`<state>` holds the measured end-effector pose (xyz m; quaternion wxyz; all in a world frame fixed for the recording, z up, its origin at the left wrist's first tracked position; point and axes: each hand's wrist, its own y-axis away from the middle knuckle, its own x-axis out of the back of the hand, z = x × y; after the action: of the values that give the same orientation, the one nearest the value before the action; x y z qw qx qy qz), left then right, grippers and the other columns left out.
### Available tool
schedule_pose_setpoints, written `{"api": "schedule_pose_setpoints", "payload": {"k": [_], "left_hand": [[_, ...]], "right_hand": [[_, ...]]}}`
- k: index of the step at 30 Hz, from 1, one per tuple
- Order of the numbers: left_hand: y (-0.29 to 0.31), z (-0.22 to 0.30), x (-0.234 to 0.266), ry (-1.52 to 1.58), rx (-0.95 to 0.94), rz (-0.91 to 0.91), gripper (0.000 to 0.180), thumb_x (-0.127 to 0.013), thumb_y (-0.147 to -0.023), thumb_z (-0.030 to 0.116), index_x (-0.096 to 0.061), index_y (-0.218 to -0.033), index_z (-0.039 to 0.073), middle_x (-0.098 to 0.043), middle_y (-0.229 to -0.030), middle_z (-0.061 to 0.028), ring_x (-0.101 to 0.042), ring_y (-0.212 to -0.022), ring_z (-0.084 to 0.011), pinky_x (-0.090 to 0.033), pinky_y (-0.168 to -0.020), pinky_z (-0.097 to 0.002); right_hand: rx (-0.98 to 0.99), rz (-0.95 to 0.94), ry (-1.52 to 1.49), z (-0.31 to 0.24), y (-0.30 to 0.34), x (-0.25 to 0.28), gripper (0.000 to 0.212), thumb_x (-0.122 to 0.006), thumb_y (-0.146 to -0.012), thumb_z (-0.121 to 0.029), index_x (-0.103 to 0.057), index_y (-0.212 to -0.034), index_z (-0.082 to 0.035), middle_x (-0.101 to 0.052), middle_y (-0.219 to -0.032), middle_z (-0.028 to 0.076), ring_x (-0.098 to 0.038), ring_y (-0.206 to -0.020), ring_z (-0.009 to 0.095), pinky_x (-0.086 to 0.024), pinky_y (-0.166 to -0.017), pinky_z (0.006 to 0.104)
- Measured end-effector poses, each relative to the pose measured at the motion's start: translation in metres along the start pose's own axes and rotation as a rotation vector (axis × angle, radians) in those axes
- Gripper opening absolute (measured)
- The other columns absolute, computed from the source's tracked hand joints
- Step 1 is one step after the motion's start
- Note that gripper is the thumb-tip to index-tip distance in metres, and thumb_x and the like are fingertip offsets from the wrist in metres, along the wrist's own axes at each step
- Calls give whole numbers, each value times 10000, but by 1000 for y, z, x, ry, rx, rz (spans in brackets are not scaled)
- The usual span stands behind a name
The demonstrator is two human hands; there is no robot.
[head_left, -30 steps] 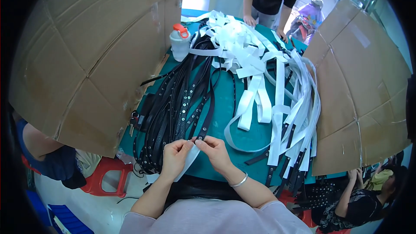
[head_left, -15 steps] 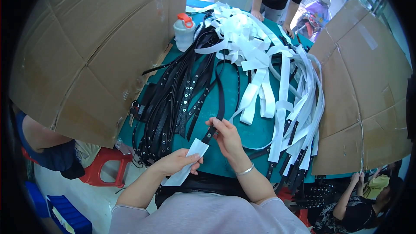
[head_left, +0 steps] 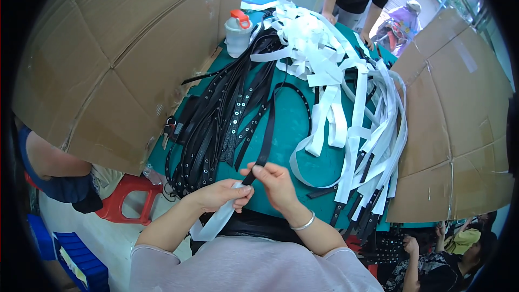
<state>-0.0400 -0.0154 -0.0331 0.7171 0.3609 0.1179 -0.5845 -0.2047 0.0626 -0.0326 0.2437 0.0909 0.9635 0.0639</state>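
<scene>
Black strap (head_left: 267,138) against white strip (head_left: 212,224)

In the head view, the left hand (head_left: 226,196) is curled closed on the strip and the strap's near end, seemingly keeping them together; the right hand (head_left: 273,183) pinches the strap just beyond, probably steadying it. The strap trails far across the green worktop (head_left: 320,176). Black straps (head_left: 208,130) lie left, white strips (head_left: 303,35) far and right, perhaps sorted.

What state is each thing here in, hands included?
Left hand: closed on the white strip
Right hand: pinching the black strap
White strip: held, one end hanging loose
Black strap: held near one end
Bottle: upright, lid on
Black straps: piled lengthwise
White strips: loosely heaped
Cardboard panels: standing
Red stool: upright
</scene>
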Motion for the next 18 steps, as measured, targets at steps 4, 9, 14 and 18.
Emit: {"api": "schedule_pose_setpoints", "payload": {"k": [4,9,14,18], "left_hand": [[-1,-1,-2,83,-16,-59,293,-443,-963,344,-475,-811,96,-368,-634,52,-360,-578,-57,-367,-590,-221],[13,3,-7,23,-17,-19,282,-430,-970,331,-482,-830,92,-370,-632,44,-354,-582,-61,-366,-597,-227],[11,14,-23,54,-42,-36,273,-432,-971,320,-492,-828,95,-383,-635,49,-364,-590,-59,-385,-603,-237],[25,6,-19,135,-124,12,240,-468,-955,292,-490,-837,85,-394,-647,38,-371,-584,-65,-382,-596,-244]], "right_hand": [[19,44,-31,-12,-8,1,304,-565,-906,-236,-616,-1060,21,-653,-1003,153,-612,-949,197,-460,-866,324],[-240,-628,1098,-133,-110,69,382,-562,-897,-334,-631,-1024,19,-671,-965,126,-643,-824,150,-501,-782,301],[-16,79,1308,-335,-237,240,542,-470,-902,-475,-589,-1095,17,-646,-971,97,-605,-849,152,-480,-744,287],[-675,-725,1199,-187,-172,70,551,-455,-907,-478,-585,-1112,16,-658,-1009,160,-662,-863,229,-531,-754,337]]}}
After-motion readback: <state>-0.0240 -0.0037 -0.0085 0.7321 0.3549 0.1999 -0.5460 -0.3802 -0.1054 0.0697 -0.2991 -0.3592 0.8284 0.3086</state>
